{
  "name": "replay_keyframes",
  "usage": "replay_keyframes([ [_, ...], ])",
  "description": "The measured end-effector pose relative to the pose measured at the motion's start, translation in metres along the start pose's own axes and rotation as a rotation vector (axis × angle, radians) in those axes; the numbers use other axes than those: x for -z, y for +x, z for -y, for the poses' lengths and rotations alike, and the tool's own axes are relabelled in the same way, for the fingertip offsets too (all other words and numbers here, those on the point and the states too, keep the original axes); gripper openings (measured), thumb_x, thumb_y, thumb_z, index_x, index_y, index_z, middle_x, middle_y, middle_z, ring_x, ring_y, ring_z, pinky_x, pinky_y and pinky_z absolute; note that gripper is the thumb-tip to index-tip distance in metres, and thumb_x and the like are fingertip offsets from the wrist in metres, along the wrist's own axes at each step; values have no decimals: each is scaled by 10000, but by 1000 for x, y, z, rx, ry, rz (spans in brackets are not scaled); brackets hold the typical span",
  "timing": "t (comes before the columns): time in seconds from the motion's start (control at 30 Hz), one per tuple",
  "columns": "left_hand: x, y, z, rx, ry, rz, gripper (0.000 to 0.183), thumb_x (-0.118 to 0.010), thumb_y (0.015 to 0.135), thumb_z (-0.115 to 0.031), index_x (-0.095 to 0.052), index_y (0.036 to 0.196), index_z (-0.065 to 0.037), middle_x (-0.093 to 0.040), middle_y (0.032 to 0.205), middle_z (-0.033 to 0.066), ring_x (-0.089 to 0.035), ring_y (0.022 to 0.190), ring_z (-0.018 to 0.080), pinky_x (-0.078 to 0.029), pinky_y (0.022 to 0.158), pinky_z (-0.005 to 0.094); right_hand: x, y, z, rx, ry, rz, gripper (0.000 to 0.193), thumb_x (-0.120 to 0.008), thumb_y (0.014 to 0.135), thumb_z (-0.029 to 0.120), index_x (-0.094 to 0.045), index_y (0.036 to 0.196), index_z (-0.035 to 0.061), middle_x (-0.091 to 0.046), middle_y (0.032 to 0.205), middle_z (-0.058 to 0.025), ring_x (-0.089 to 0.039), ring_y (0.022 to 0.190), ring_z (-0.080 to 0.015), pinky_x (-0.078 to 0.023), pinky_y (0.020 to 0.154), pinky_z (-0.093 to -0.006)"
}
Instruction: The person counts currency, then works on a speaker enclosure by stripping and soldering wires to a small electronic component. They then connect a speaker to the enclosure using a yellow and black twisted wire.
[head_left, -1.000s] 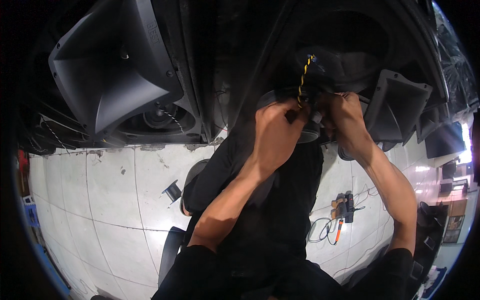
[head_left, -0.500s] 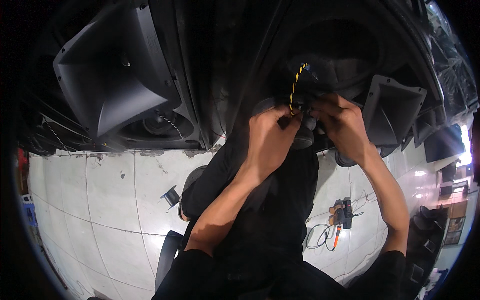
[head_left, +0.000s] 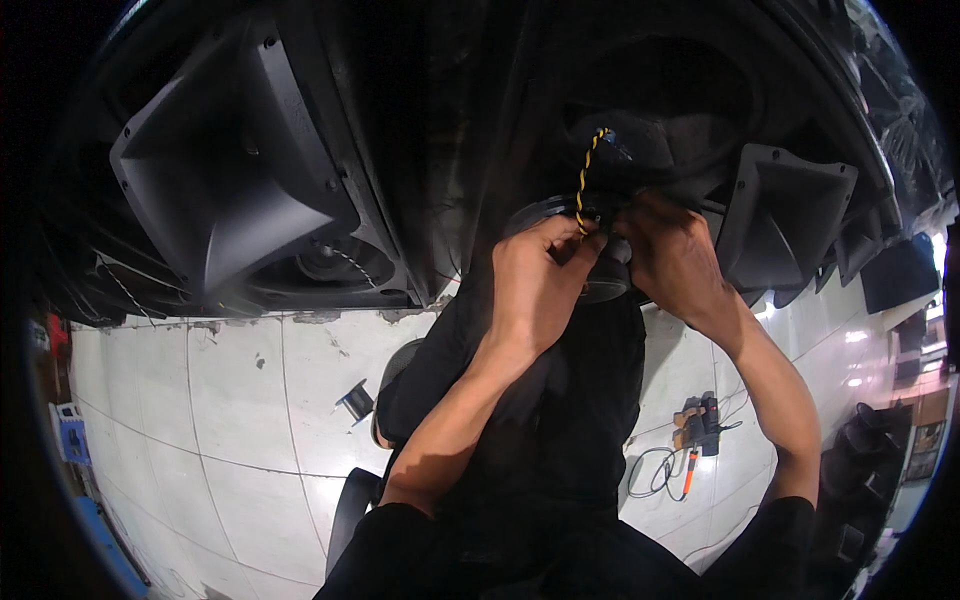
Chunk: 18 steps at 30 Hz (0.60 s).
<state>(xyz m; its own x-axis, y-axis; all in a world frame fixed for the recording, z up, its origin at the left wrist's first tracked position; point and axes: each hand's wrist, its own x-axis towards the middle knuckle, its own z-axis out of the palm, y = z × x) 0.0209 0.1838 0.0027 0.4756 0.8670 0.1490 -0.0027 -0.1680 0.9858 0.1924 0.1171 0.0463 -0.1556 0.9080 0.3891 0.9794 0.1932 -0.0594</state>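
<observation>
A twisted yellow-and-black wire (head_left: 583, 178) comes down out of a round opening in the black speaker cabinet (head_left: 545, 120). My left hand (head_left: 525, 285) pinches its lower end between thumb and fingertips. Below the fingers is a dark round speaker driver (head_left: 604, 290), mostly hidden by both hands, lying over my lap. On the driver's other side my right hand (head_left: 685, 260) has its fingers curled in close to the left fingertips. Whatever lies between the right fingers is too dark to make out.
Large grey horns stand in the cabinets at left (head_left: 225, 165) and right (head_left: 790, 210). On the tiled floor (head_left: 240, 400) lie a wire spool (head_left: 356, 401), an orange-handled soldering iron (head_left: 690, 473) with its cord, and a small dark device (head_left: 709, 425).
Both hands stay at the driver, with the left still pinching the wire. The right fingers have shifted slightly, and the whole view has moved a little.
</observation>
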Motion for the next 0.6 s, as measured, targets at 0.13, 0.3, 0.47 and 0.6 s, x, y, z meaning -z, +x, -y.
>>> replay_keyframes([
  [0.13,2,-3,-1,-5,28,-36,141,-725,895,-31,-737,1021,30,-620,700,1,-561,655,46,-453,610,222,9,0,16,-134,0,19,190,-648,813,-78,-732,963,1,-676,942,-159,-682,900,-349,-540,785,-417],
  [0.3,0,-7,-2,18,-84,-56,149,-712,926,-44,-718,1024,68,-648,752,-2,-573,680,44,-454,620,208,17,-8,14,-161,124,-97,240,-675,820,-66,-725,1040,17,-685,992,-160,-676,928,-348,-539,800,-411],
  [0.47,-10,-14,-3,-95,12,-39,165,-720,936,-76,-722,1027,61,-704,806,29,-598,706,50,-473,633,223,-3,-11,-1,-8,170,-176,250,-693,790,-85,-705,1024,4,-698,1021,-159,-679,936,-350,-545,822,-396],
  [0.6,-13,-16,-10,-90,63,-28,175,-723,936,-90,-722,1031,56,-710,806,31,-596,700,47,-472,629,223,-21,-15,-8,-25,138,-201,259,-694,754,-98,-683,995,-3,-691,1036,-161,-680,943,-344,-552,829,-395],
])
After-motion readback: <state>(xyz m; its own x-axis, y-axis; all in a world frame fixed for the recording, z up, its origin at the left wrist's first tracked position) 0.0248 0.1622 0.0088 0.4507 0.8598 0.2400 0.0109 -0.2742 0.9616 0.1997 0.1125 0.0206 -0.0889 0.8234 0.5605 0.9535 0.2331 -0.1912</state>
